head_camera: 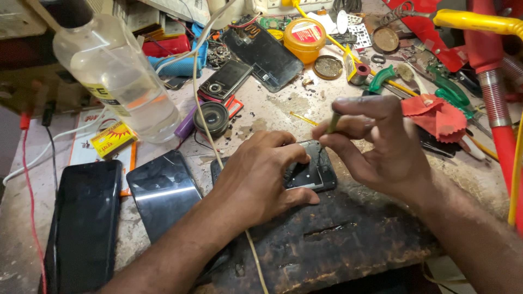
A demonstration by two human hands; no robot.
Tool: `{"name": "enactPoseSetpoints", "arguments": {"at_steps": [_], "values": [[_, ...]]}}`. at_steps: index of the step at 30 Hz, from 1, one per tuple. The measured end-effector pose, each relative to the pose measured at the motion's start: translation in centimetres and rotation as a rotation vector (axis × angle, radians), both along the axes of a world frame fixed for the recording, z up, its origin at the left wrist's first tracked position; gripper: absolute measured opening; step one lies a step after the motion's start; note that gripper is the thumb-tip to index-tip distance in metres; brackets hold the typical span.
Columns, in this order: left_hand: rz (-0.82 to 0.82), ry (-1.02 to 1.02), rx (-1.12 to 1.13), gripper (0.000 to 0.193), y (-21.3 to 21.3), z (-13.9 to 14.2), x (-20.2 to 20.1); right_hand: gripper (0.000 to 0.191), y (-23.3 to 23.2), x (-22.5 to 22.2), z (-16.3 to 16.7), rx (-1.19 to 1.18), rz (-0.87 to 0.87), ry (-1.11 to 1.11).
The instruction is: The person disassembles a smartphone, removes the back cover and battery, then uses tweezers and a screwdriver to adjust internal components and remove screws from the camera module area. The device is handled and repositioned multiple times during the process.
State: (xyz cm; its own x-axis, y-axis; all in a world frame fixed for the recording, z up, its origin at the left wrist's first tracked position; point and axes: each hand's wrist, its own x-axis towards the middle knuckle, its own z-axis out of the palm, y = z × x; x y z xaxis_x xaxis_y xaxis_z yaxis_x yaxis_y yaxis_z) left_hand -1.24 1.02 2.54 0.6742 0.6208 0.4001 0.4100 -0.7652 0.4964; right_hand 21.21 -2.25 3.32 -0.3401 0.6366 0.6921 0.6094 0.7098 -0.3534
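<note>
A small dark phone [311, 171] lies open-backed on a worn black mat [327, 239] in the middle of the bench. My left hand [256, 177] presses down on the phone's left side, fingers curled over its edges. My right hand [376, 144] pinches a thin yellowish tool [332, 122] upright, its tip at the phone's upper right corner. The lower part of the phone is hidden under my left hand.
Two dark phones [81, 223] [163, 190] lie at the left. A clear plastic bottle [117, 71] stands behind them. Further back are a slider phone [224, 80], a phone shell [264, 54], a yellow tin [305, 37], a red cloth [438, 117], scattered tools and a red pipe [498, 109].
</note>
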Motion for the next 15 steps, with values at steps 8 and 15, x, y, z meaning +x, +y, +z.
{"name": "enactPoseSetpoints", "arguments": {"at_steps": [8,15], "values": [[-0.001,0.029,-0.023,0.055,0.05,-0.07,0.07,0.057,0.21,0.74,-0.31,-0.088,0.0,0.06],[-0.015,0.0,0.018,0.056,0.13,-0.28,0.11,0.065,0.24,0.93,-0.92,-0.182,-0.168,0.089]]}}
